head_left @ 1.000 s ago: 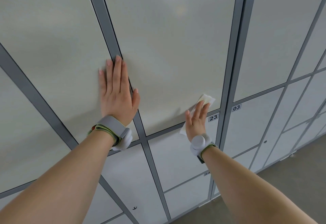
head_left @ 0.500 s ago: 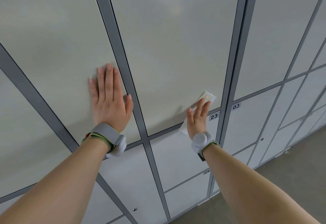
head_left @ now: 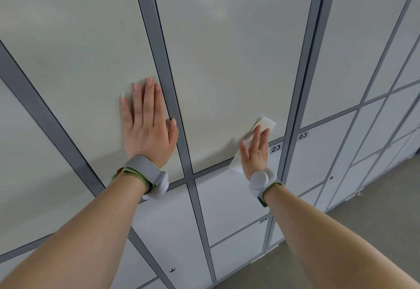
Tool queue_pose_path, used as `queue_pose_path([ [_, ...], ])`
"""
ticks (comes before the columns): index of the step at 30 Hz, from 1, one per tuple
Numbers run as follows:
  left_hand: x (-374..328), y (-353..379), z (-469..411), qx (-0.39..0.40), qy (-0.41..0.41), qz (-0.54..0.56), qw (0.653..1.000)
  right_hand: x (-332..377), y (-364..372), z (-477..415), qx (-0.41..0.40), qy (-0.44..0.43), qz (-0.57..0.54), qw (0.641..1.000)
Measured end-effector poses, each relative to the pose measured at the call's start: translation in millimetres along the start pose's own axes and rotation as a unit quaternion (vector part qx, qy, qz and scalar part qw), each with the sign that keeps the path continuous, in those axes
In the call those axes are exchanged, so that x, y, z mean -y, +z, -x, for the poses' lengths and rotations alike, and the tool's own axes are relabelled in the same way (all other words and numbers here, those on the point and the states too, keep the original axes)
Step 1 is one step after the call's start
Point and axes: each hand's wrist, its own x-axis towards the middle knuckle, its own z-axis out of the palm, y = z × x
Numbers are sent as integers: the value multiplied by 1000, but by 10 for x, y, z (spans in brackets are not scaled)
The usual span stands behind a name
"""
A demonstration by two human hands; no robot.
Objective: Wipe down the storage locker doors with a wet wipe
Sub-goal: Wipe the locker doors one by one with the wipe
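moved: your left hand (head_left: pixel 145 129), leftward from grey divider (head_left: pixel 156 38), flat on left locker door (head_left: pixel 79 61), holding nothing. your right hand (head_left: pixel 255 154): flat, pressing wet wipe (head_left: pixel 266 124) on middle door (head_left: pixel 227 61).

Bright, diffuse light puts soft glare high on the pale grey smooth locker door (head_left: pixel 227 50), faint shadows lower down, while dark grey metal frame bars (head_left: pixel 155 38) splay from wide-angle distortion.

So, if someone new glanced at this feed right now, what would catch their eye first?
The left hand lies flat on the pale door left of a grey frame strip, while the right hand presses a white wet wipe into the middle door's lower right corner. Number label 23 sits right beside that hand, on the door below.
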Motion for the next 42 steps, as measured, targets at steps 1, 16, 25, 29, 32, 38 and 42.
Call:
queue_pose_path([
  [1, -1, -1, -4, 0, 0, -2, 1000, 41, -2, -30, -9, 16, -13, 1000],
  [16, -7, 3, 6, 2, 5, -6, 1000, -59, 158, 304, 74, -62, 102, 990],
  [25, -19, -6, -2, 1, 7, -6, 1000, 168, 307, 358, 71, -17, 47, 996],
  [29, -21, -16, 7, 6, 13, -5, 1000, 172, 425, 525, 105, -62, 75, 990],
  [32, 2, -65, 5, 8, 21, 27, 999, 147, 345, 525, 115, -64, 85, 988],
  [38, 220, -227, 116, 1, 25, 74, 997, 204, 156, 257, 45, 44, 37, 997],
  [42, 479, -278, 224, 8, 3, 54, 999, 343, 359, 381, 43, 35, 26, 998],
])
